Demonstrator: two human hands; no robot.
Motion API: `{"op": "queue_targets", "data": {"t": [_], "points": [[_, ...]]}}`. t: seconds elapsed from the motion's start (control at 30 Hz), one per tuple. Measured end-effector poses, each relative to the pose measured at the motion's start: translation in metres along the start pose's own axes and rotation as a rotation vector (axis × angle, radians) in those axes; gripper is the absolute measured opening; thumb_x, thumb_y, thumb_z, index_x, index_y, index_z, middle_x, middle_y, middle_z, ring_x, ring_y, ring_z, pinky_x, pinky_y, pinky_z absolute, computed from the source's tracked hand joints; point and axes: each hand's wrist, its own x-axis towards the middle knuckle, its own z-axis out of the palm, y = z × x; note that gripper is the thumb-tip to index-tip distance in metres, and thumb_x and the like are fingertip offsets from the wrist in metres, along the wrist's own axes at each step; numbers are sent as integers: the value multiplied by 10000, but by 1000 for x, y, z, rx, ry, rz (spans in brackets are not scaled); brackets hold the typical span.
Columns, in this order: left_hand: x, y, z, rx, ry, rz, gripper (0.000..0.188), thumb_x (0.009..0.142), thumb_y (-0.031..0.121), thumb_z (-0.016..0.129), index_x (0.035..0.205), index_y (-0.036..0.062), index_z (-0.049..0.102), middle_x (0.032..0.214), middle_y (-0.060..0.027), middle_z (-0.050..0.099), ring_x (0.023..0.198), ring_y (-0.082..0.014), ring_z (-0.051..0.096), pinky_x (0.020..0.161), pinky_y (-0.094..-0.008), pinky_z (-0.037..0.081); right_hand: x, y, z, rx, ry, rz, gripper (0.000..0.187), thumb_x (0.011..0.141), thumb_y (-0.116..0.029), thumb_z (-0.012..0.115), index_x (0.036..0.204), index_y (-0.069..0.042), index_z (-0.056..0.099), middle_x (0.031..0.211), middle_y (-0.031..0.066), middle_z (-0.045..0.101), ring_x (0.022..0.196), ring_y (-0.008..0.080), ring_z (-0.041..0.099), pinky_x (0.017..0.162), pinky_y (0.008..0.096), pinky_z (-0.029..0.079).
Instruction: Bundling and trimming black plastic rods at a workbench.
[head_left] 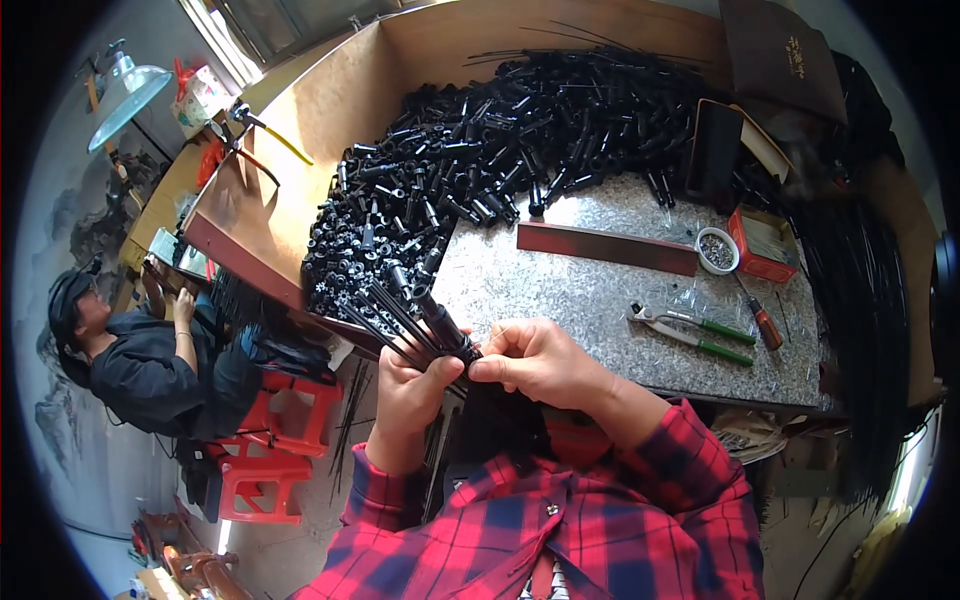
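Note:
My left hand (408,390) is wrapped round a bundle of thin black rods (392,322) and a black tubular part (438,318) that leans up and away to the left. My right hand (535,362) is closed in a pinch against the lower end of that part. A fine, light-coloured thread or wire (500,332) shows at its fingertips. Both hands meet in front of my body, at the near edge of the worktop. What lies between the fingers is partly hidden.
Black tubular parts (480,130) are heaped across the speckled worktop (600,300). On it lie a dark red bar (605,248), a white bowl (716,250), a red box (765,245), green-handled pliers (690,335) and a screwdriver (765,325). A person (150,350) sits at left by red stools (265,480).

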Motion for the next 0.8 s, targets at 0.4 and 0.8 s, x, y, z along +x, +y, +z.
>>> {"op": "queue_targets", "data": {"t": [0.4, 0.8], "points": [[6, 0, -10, -55, -177, -33, 346, 780, 179, 762, 1017, -42, 640, 898, -74, 680, 825, -131, 631, 785, -276, 490, -3, -3, 1, 123, -22, 103, 262, 827, -257, 717, 716, -66, 577, 607, -12, 545, 444, 40, 490, 384, 177, 368], [1, -1, 12, -65, 58, 6, 539, 803, 185, 728, 1212, -62, 478, 966, -115, 639, 868, -186, 625, 822, -295, 492, 7, -9, 23, 68, 168, -47, 211, 845, -142, 688, 721, -53, 543, 656, 3, 578, 481, 63, 537, 417, 192, 421]]}}
